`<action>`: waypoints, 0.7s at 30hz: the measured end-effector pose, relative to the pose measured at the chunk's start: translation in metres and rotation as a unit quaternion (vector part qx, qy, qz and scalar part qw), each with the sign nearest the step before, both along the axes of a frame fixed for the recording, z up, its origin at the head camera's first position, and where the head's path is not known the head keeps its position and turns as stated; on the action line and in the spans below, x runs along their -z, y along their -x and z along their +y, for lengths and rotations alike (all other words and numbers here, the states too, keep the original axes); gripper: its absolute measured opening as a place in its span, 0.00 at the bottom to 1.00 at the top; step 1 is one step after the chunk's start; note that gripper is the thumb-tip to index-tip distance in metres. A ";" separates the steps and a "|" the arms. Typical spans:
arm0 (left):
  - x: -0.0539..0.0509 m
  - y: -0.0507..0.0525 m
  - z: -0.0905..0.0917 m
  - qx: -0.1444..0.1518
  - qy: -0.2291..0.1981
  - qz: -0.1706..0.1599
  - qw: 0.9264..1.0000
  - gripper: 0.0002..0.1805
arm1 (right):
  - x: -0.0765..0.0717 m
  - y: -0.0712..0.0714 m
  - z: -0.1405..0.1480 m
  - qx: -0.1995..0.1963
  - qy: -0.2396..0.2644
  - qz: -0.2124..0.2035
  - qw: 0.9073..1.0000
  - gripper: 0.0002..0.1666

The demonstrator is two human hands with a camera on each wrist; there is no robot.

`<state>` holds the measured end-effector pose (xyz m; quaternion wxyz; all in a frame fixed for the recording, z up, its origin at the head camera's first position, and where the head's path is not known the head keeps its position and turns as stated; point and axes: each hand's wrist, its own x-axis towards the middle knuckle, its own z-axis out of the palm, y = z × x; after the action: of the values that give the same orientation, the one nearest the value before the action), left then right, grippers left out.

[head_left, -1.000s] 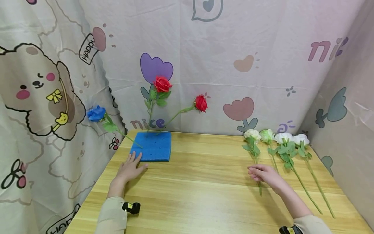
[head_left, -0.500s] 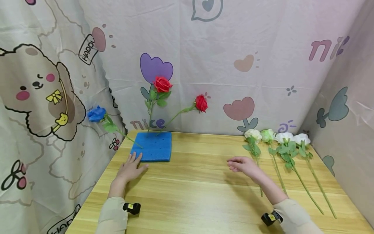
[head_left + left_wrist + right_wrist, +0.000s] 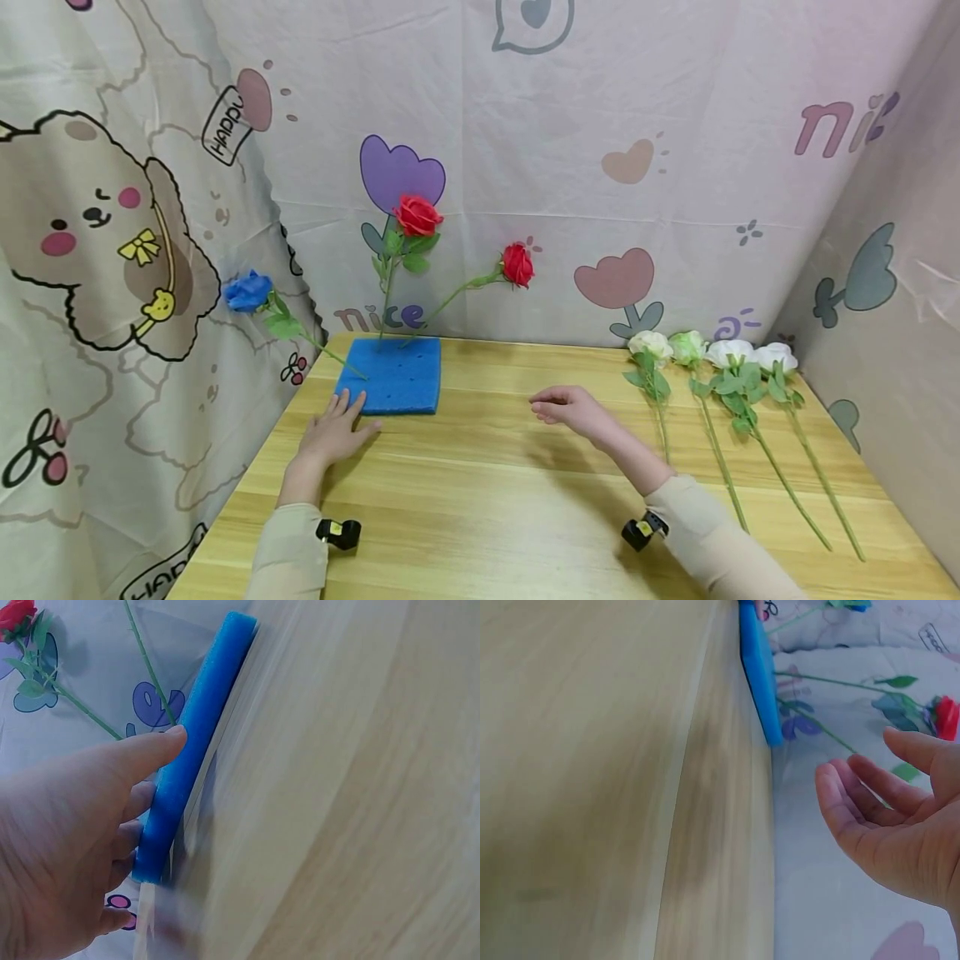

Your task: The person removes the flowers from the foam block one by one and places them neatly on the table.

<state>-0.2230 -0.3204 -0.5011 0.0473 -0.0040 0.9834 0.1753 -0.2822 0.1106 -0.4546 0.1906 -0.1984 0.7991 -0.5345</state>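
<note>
The blue foam block (image 3: 401,387) lies at the table's back left, with a blue rose (image 3: 248,292), a red rose (image 3: 417,216) and another red rose (image 3: 517,265) standing in it at differing tilts. Spread fingers of my left hand (image 3: 330,437) rest on the block's front left corner; the left wrist view shows this hand (image 3: 67,817) against the foam's edge (image 3: 180,772). My right hand (image 3: 573,410) hovers over the table right of the block, fingers loosely bent and holding nothing. In the right wrist view, the thumb and fingers of that hand (image 3: 900,810) are apart.
At the right of the wooden table (image 3: 480,517) lie a cream rose (image 3: 651,345), a pale green rose (image 3: 687,347) and two white roses (image 3: 729,354), stems pointing toward the front. Printed cloth (image 3: 510,125) hangs behind the table and on both sides.
My right hand has travelled left, from above the stems of the lying roses to mid-table, nearer the foam block. The left hand stays in place on the block.
</note>
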 end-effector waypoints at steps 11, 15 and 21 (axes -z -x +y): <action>-0.001 -0.002 0.000 -0.001 -0.006 -0.002 1.000 0.45 | 0.009 0.018 -0.063 -0.028 0.025 0.009 0.999 0.22; -0.002 -0.002 0.000 -0.001 -0.004 -0.001 1.000 0.46 | 0.015 0.027 -0.087 -0.029 0.022 0.021 0.999 0.21; -0.002 -0.002 0.000 0.000 -0.003 -0.002 1.000 0.45 | 0.024 0.040 -0.123 -0.033 0.005 0.066 0.997 0.21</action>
<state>-0.2212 -0.3202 -0.4992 0.0497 -0.0043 0.9827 0.1785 -0.3220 -0.0128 -0.4782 0.1541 -0.2602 0.8004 -0.5176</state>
